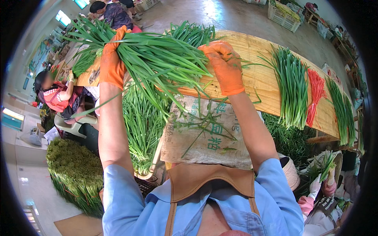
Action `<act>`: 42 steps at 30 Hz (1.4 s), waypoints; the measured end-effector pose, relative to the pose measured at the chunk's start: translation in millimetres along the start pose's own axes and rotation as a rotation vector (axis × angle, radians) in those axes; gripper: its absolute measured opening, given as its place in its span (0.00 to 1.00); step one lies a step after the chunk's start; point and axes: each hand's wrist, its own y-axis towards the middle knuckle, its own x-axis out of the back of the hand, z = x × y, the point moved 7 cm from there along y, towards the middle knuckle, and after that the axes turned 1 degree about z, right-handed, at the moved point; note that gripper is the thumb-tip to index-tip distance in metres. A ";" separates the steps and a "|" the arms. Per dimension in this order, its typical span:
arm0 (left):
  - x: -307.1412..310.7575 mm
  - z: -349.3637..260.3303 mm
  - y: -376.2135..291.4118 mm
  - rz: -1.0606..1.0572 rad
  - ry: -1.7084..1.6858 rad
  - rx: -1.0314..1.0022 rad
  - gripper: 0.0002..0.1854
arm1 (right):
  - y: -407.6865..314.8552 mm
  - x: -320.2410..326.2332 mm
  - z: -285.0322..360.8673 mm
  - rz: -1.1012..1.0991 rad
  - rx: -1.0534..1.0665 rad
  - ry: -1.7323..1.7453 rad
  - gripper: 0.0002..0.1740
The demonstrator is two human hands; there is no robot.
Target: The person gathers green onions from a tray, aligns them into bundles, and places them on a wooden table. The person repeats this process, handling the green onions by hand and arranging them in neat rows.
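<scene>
My left hand (113, 60), in an orange rubber glove, grips a bunch of long green garlic chives (156, 54) lifted over the wooden table (260, 79). The leaf tips fan towards my right hand (223, 63), gloved alike, whose fingers are curled at those tips; whether they pinch a leaf cannot be told. Behind the held bunch lies another pile of chives (192, 34). A woven sack (206, 132) with printing and loose leaves on it covers my lap area. Further right, chive bundles (291, 88) lie beside a bundle of red ties (314, 97).
A crate of chives (141, 126) stands left of the sack. Tied bundles (73, 174) stand on the floor at lower left. A co-worker (59, 94) sits at the left, another person (113, 14) behind the table. At lower right, another person's gloved hands (322, 180) hold greens.
</scene>
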 end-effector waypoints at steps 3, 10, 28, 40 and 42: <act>3.1 0.3 -4.9 0.039 -0.057 0.025 0.11 | -1.7 33.6 -11.8 -0.151 -0.125 0.034 0.06; 6.1 -3.3 -11.5 0.001 -0.053 0.017 0.11 | -20.6 35.8 -29.8 -0.049 -0.520 0.338 0.15; 46.6 5.9 9.8 0.005 -0.081 0.084 0.13 | -29.5 37.4 -24.2 0.264 -0.480 0.277 0.15; 40.6 8.9 7.3 0.045 -0.061 0.081 0.15 | -26.3 -13.3 -45.8 0.245 -0.420 0.461 0.09; 50.8 6.8 14.4 0.011 0.030 0.050 0.13 | -29.2 5.3 -33.6 0.177 -0.256 0.290 0.07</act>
